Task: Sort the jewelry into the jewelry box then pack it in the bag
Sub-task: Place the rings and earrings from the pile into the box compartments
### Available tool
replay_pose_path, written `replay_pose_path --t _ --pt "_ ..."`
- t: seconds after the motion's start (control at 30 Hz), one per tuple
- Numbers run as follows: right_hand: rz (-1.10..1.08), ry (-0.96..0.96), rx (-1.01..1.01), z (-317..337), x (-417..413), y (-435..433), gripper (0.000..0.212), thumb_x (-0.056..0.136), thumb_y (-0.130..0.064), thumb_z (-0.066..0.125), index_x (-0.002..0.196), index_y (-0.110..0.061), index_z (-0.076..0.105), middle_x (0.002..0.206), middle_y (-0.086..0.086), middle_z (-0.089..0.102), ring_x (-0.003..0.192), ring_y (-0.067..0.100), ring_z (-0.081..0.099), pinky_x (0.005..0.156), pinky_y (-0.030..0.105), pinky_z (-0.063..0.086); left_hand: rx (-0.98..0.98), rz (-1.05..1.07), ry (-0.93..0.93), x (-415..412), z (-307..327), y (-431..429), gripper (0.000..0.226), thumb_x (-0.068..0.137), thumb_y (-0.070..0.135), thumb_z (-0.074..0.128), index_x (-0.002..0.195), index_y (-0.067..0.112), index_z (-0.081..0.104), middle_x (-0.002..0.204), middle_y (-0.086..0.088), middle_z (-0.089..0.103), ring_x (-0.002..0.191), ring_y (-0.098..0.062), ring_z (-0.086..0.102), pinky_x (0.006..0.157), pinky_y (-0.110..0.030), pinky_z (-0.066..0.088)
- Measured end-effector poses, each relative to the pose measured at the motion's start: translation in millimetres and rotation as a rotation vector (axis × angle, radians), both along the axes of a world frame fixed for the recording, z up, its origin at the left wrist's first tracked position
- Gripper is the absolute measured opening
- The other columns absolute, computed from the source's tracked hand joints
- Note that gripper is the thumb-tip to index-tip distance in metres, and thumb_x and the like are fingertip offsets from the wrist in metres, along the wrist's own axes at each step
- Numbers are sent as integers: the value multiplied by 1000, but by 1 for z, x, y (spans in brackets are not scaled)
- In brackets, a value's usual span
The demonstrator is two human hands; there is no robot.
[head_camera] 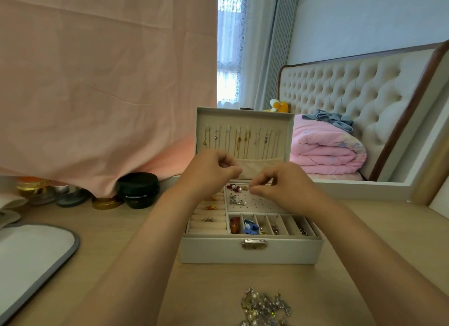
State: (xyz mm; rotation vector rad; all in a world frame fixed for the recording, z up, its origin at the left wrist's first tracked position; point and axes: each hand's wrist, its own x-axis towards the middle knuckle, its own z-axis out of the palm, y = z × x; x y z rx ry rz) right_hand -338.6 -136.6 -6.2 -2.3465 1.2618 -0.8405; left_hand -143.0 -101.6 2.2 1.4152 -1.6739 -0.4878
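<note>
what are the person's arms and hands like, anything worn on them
The left arm and right arm are bare to the frame edge, no sleeves in view. The left hand and right hand wear no gloves; no ring, watch or bracelet shows.

All that shows of the person is two bare forearms and two bare hands. The left forearm (pixel 136 253) and the right forearm (pixel 364 248) are uncovered along their whole visible length, from the lower edge of the view up to the wrists. The wide lens renders them broad near that edge and much narrower toward the wrists. The left hand (pixel 211 168) and the right hand (pixel 284 187) are bare as well, with rounded knuckles — the nails are too small to make out.
</note>
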Motion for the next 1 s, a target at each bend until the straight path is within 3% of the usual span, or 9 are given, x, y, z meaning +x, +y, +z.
replay_pose_path --t 0.17,0.27,0.43,0.6,0.7,0.8,0.9,1.0 --pt "42 140 6 -5 3 2 3 81 -36 80 80 -36 77 84 -25 71 86 -4 65 85 30 55 -14 -3 27 -3 1 1 4 90 28 72 88 24 71 86 6 70 81 -6 64 73 -23 48" --pt "35 143 -37 -9 5 3 3 82 -36 79 83 -36 76 85 -24 71 87 -3 64 85 35 57 -11 -21 36 -3 2 2 5 91 27 71 87 24 70 84 6 69 75 -6 62 71 -22 46" --pt "62 227 -137 -8 6 4 1 83 -36 76 84 -35 76 86 -26 69 88 -5 62 84 34 56 6 -35 36 -6 2 3 5 91 28 72 88 25 70 82 5 68 71 -6 61 70 -21 46" --pt "128 253 42 1 -1 1 7 86 -35 72 86 -39 78 95 -25 68 88 -10 59 80 23 51 2 -30 71 -8 3 5 3 91 28 71 89 26 70 86 7 68 73 -3 61 67 -18 44" --pt "121 164 72 2 -3 -2 14 91 -29 68 90 -38 77 95 -23 70 86 -14 58 76 17 44 34 -43 116 -9 3 5 4 92 28 71 92 24 70 88 2 71 76 -10 66 60 -14 46" --pt "81 -79 36 7 -5 -2 14 90 -19 71 95 -31 76 91 -12 72 66 -4 63 64 19 50 79 -65 189 -13 2 6 6 92 29 71 95 23 72 90 2 74 76 -13 69 53 -12 45" --pt "79 -243 57 15 -9 4 18 83 -15 80 98 -25 74 90 -6 75 55 12 62 61 26 58 105 -83 297 -21 4 7 12 92 31 70 99 21 73 92 3 75 73 -9 69 59 -19 54" --pt "64 -346 28 22 -11 6 16 80 -15 83 93 -22 76 86 -3 75 53 14 61 59 25 57 124 -100 408 -30 9 9 16 93 31 69 102 19 75 92 4 76 78 -12 71 70 -30 59"
